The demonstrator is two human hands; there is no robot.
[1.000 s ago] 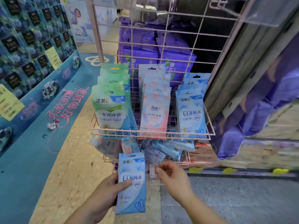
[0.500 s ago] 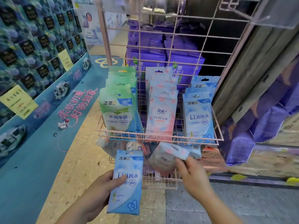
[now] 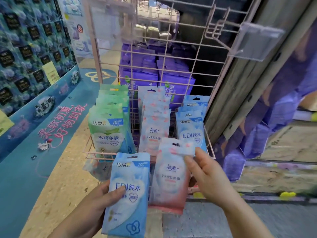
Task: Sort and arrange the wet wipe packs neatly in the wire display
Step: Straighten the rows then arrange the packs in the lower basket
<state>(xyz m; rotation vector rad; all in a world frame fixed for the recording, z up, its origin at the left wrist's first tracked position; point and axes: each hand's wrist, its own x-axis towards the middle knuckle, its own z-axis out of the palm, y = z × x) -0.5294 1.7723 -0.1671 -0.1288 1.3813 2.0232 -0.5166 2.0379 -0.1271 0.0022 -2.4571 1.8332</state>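
Observation:
My left hand (image 3: 92,206) grips a blue wet wipe pack (image 3: 127,194) upright, below the basket's front rail. My right hand (image 3: 205,176) pinches a pink wet wipe pack (image 3: 169,179) by its top right corner, so it hangs upright beside the blue one. The pink wire display basket (image 3: 210,146) holds three upright rows: green packs (image 3: 107,127) on the left, pink packs (image 3: 154,127) in the middle, blue packs (image 3: 193,127) on the right. A lower basket lies mostly hidden behind the two held packs.
Purple boxes (image 3: 154,78) are stacked behind the wire grid (image 3: 171,48). A clear price holder (image 3: 257,40) juts out on a hook at upper right. A blue promotional stand (image 3: 30,66) fills the left. A loose pack (image 3: 96,169) sticks out of the lower basket at left.
My right hand pulled the pink pack up out of the lower basket and now holds it upright by its top. My left hand kept the blue pack. The camera moved closer.

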